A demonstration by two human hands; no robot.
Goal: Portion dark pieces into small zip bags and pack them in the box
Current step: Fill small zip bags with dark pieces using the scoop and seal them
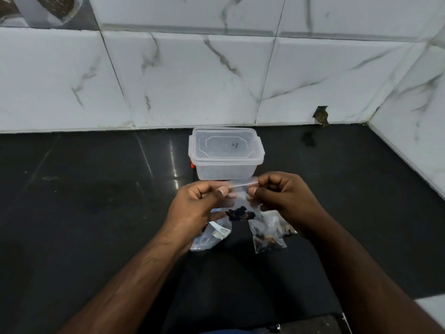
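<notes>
Fingers of both hands pinch the top strip of a small clear zip bag [240, 201], held up over the dark countertop [96, 213]. Left hand [199, 203]: thumb and curled index finger grip the strip's left end. Right hand [279, 194]: thumb and index finger grip its right end, other fingers curled in. Strip runs taut between the two pinch points; bag body hangs below them, with dark pieces [240, 213] gathered at its bottom, between and just under the hands. Clear plastic box [225, 153], lid on, stands just beyond the hands near the marble-tiled wall [192, 75]. Filled zip bag [268, 238] lies on the counter under the right hand; supply bag [212, 235] lies under the left wrist.
</notes>
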